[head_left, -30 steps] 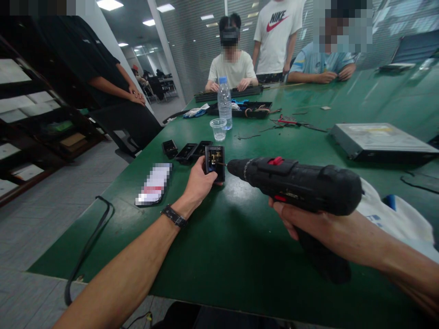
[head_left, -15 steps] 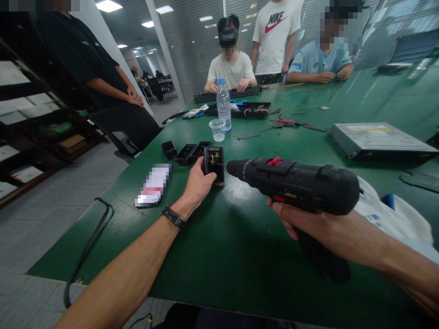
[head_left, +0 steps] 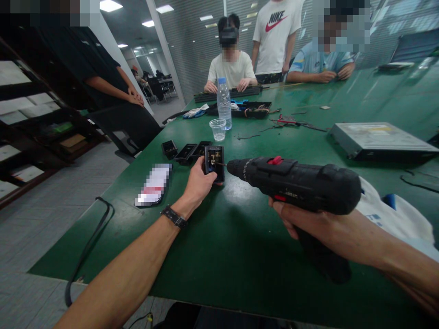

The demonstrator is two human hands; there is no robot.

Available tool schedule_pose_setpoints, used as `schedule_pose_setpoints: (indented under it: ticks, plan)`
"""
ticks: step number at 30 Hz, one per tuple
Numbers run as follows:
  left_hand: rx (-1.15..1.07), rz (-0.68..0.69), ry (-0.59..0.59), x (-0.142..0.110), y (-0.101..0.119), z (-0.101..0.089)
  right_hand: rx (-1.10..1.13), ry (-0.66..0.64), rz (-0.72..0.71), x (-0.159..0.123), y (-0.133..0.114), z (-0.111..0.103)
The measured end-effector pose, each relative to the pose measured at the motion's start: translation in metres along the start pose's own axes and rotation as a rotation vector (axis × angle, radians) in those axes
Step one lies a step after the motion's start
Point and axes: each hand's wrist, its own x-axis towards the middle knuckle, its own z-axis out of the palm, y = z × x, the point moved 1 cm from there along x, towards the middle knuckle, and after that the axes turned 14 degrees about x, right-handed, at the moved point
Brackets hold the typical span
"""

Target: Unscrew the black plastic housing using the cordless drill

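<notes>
My left hand (head_left: 199, 182) is closed around a small black box (head_left: 215, 171), its open side turned toward me and brassy metal parts showing inside. In my right hand (head_left: 308, 224) is a black cordless drill (head_left: 295, 183) with red switches, gripped by its handle and lying nearly level. The thin bit (head_left: 222, 164) points left into the box, at the metal parts; whether its tip touches them I cannot tell. Just behind my left hand, more black boxes (head_left: 186, 153) of the same sort stand on the green table (head_left: 240, 274).
A phone (head_left: 154, 185) and a black strap (head_left: 89, 242) lie to the left. Further back are a plastic cup (head_left: 218, 130), a water bottle (head_left: 224, 105) and a tool tray (head_left: 252, 110). On the right are a metal-topped case (head_left: 380, 139) and white gloves (head_left: 398, 210). Several people are around the table.
Hardly anything differs. Both hands, the box and the drill keep nearly the same positions, with the bit still pointing into the box.
</notes>
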Motion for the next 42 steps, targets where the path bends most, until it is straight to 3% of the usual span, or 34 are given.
schedule_pose_setpoints:
  ticks: [42]
  plan:
    - [0.009, -0.003, 0.002, 0.0008, -0.0007, -0.0004, 0.011, 0.022, 0.06, -0.0001, -0.0004, 0.0022]
